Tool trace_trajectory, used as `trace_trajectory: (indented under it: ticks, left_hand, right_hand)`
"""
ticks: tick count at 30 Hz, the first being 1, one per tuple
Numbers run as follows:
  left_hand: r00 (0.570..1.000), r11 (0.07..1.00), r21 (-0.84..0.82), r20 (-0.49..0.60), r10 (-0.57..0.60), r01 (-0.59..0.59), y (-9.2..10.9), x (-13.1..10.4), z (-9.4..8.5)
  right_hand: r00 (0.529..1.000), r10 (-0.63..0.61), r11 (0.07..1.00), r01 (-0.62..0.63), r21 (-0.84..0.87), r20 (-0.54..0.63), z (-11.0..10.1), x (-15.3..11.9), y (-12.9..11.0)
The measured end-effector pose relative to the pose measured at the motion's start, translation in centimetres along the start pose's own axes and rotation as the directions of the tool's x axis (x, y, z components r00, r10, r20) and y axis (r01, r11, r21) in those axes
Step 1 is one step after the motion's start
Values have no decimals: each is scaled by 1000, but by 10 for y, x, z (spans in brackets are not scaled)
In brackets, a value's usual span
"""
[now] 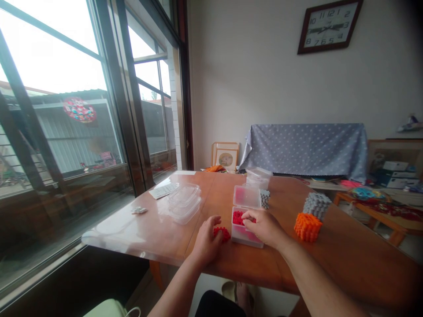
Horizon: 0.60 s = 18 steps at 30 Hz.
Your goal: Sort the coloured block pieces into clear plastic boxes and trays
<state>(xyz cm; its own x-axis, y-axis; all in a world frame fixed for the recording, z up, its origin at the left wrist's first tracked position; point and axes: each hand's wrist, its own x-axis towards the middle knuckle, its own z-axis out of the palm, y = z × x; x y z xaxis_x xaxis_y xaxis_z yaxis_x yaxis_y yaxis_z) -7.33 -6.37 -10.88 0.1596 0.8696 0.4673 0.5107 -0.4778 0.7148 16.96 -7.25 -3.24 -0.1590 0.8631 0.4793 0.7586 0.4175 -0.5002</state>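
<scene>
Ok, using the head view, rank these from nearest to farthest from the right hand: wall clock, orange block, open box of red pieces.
1. Open box, right at the right hand.
2. Orange block, to the hand's right.
3. Wall clock, high up at the back, upper right.

The brown wooden table (284,268) shines with window light on its left side. There lie a small pale piece (139,210), a paper sheet (163,190) and clear plastic containers (181,204). Near the front edge sits a red clump (225,235), just beside an open plastic box (250,240). Clear boxes (258,179) and a small grey block (265,200) stand behind. To the right, an orange block (308,228) stands before a larger grey block (317,205).
</scene>
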Motion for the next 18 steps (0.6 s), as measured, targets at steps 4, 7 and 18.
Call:
trace_trajectory:
  ticks: [4, 7, 18]
  left_hand:
    - [1000, 1000, 22, 9, -23, 22, 1, 1, -2]
    - [999, 999, 17, 14, -32, 31, 3, 1, -5]
    - [997, 996, -56, 7, -72, 72, 0, 2, -3]
  right_hand:
    - [998, -60, 997, 62, -48, 34, -3, 0, -8]
    - [995, -91, 992, 93, -83, 33, -3, 1, -10]
    - [996, -14, 999, 18, -36, 86, -1, -1, -16]
